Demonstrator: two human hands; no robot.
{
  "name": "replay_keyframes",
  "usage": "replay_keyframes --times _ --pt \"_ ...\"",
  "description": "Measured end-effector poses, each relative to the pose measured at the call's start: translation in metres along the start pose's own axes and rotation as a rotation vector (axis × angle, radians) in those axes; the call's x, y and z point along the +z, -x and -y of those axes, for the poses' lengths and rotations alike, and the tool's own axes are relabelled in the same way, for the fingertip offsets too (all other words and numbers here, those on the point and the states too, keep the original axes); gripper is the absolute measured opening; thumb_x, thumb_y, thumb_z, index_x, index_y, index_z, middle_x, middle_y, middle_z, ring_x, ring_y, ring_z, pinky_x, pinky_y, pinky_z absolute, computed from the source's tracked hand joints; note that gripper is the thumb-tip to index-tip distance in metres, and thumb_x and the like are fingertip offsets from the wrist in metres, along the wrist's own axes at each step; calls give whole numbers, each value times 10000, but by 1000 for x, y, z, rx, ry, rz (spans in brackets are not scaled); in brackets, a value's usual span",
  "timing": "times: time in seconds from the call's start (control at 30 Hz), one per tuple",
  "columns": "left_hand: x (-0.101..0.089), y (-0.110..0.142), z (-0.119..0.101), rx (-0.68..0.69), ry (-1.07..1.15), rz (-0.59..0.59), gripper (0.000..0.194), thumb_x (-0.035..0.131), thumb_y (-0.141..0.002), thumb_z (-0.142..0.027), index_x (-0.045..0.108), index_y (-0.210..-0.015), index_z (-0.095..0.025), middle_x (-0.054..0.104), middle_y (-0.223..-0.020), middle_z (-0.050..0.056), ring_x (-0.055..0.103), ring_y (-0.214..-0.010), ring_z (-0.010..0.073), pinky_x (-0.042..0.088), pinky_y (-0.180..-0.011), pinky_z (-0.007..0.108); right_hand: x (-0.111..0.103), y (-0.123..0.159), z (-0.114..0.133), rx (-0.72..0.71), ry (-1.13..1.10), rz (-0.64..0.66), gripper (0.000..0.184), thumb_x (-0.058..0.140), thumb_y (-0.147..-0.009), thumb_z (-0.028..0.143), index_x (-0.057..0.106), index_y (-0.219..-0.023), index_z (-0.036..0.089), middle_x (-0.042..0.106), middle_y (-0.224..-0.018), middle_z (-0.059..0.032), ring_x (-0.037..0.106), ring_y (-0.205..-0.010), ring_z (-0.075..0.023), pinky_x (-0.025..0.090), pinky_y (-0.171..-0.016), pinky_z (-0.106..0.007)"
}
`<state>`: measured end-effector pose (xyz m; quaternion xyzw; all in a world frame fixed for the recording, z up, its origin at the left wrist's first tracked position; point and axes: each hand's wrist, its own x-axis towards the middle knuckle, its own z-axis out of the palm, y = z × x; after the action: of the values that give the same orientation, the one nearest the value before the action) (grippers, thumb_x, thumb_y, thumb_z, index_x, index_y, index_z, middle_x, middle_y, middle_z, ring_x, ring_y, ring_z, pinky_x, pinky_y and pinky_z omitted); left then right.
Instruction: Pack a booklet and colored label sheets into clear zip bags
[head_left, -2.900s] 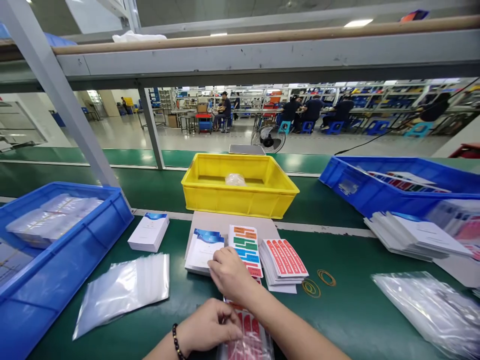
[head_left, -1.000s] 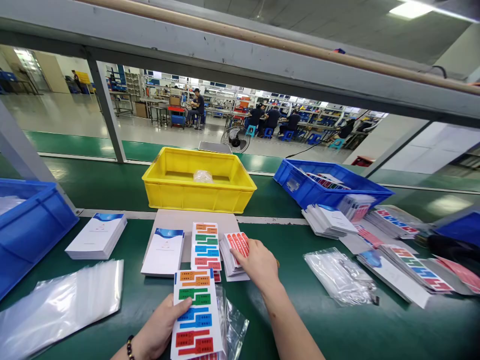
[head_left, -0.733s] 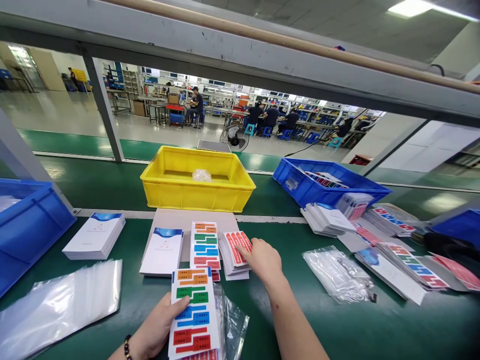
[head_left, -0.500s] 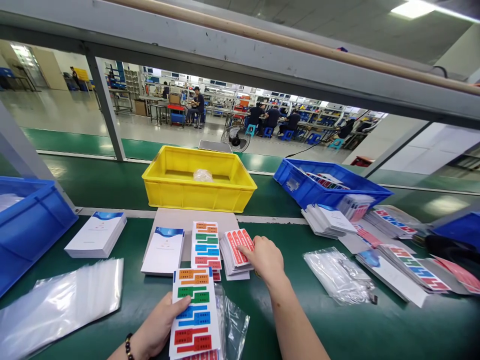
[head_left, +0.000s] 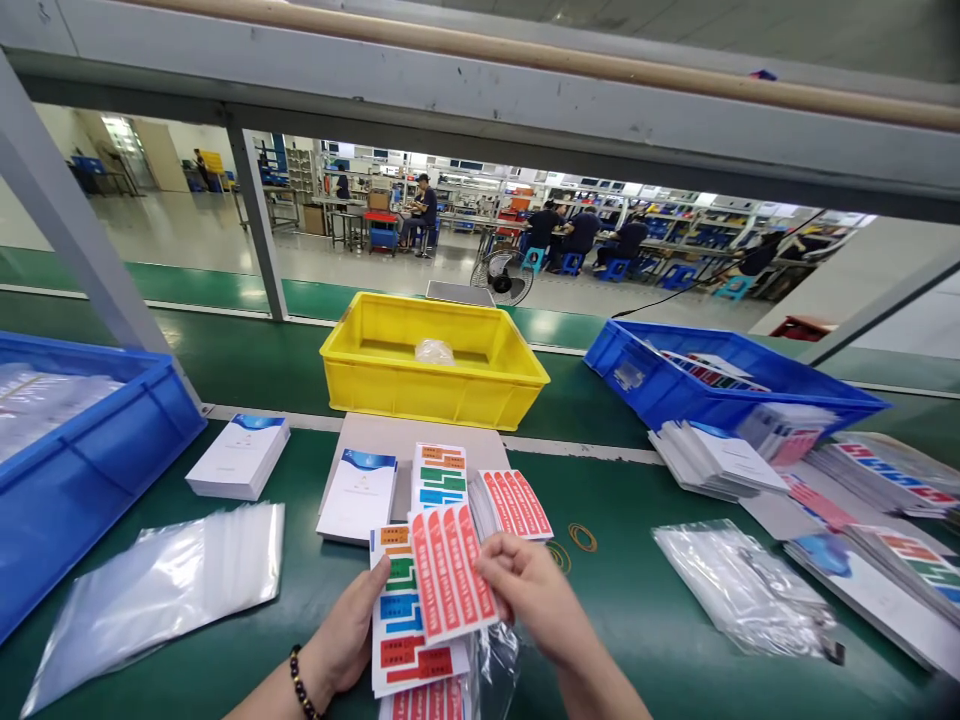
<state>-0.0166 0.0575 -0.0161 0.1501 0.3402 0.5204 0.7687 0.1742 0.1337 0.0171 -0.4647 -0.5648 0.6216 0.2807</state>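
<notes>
My left hand [head_left: 349, 625], with a beaded bracelet on the wrist, is closed on a multicoloured label sheet [head_left: 397, 650], its thumb on the front. Between thumb and fingers of my right hand [head_left: 529, 590] is a red label sheet [head_left: 450, 570], which overlaps the multicoloured one. Just beyond are a stack of red label sheets [head_left: 517, 503], a stack of multicoloured sheets [head_left: 440, 470] and a stack of white booklets with blue tops [head_left: 358, 495]. Below my hands lie a clear plastic bag [head_left: 499, 665] and another red sheet [head_left: 424, 703].
A yellow bin [head_left: 435, 390] stands at the back, a blue bin [head_left: 720, 390] to its right and another blue bin [head_left: 90, 480] at left. Clear bags [head_left: 172, 570], more booklets [head_left: 238, 460], rubber bands [head_left: 583, 538] and a bagged pile [head_left: 742, 585] lie on the green table.
My right hand has lifted a red sheet off its stack and brought it towards me, over the multicoloured sheet in my left hand. The view has shifted left.
</notes>
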Motion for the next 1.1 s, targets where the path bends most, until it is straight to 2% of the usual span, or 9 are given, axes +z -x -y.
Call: replay_keyframes --times 0.13,0.27,0.33,0.4,0.5,0.67,0.77,0.87,1.1 --pt "-2 -1 2 76 -94 51 359 653 -736 -408 661 -904 -91 724 -862 128 679 -769 232 517 -733 321 33 0 -19 92 22 117 319 613 -667 470 455 -625 197 455 -377 76 397 -306 -78 276 -334 -185" --pt "-2 1 2 64 -187 69 350 700 -706 -336 649 -955 -95 716 -884 134 672 -770 232 505 -749 345 28 -4 -22 -65 228 -23 254 604 -720 383 505 -609 178 495 -496 47 453 -429 -82 335 -419 -195" --pt "-1 3 2 46 -219 88 366 705 -696 -352 643 -956 -102 715 -858 127 670 -738 222 505 -727 341 24 -5 -18 -127 182 -77 223 622 -721 391 552 -754 182 517 -562 47 487 -491 -94 366 -465 -202" --pt "-1 5 0 12 -276 142 387 694 -699 -377 631 -965 -104 709 -857 126 663 -729 218 500 -729 346 22 -7 -13 -87 7 21 332 653 -693 437 539 -888 193 543 -597 46 534 -520 -116 407 -489 -220" --pt "-2 6 -6 81 -468 182 403 646 -733 -396 588 -1032 -132 680 -956 114 637 -794 212 479 -770 350 20 -12 -6 -57 -196 189 367 696 -646 477 544 -802 182 607 -617 14 603 -569 -155 474 -553 -269" --pt "-7 5 -20 300 -1188 -49 78 578 -741 -196 611 -805 -165 628 -738 18 546 -688 165 422 -660 275 4 -24 0 -164 -348 -202 385 742 -612 461 551 -791 178 644 -598 2 610 -497 -159 474 -448 -250" --pt "-6 6 -24 355 -1451 65 132 526 -741 -121 612 -656 -175 585 -682 3 522 -706 159 390 -694 271 4 -28 0 -202 -448 -265 400 747 -622 432 547 -861 181 661 -655 -6 627 -522 -166 503 -463 -266" --pt "-6 8 -25 426 -1401 194 175 497 -798 -180 626 -679 -185 597 -745 20 530 -769 167 392 -737 272 10 -27 -3 -186 -430 -208 386 745 -622 436 539 -828 183 656 -649 -2 625 -528 -164 513 -473 -271" --pt "-10 6 -24 484 -1199 95 213 475 -842 -281 636 -744 -181 519 -859 44 524 -819 178 418 -759 290 5 -26 -7 -202 -273 -158 377 710 -649 485 535 -809 191 631 -607 18 569 -496 -124 449 -454 -218"
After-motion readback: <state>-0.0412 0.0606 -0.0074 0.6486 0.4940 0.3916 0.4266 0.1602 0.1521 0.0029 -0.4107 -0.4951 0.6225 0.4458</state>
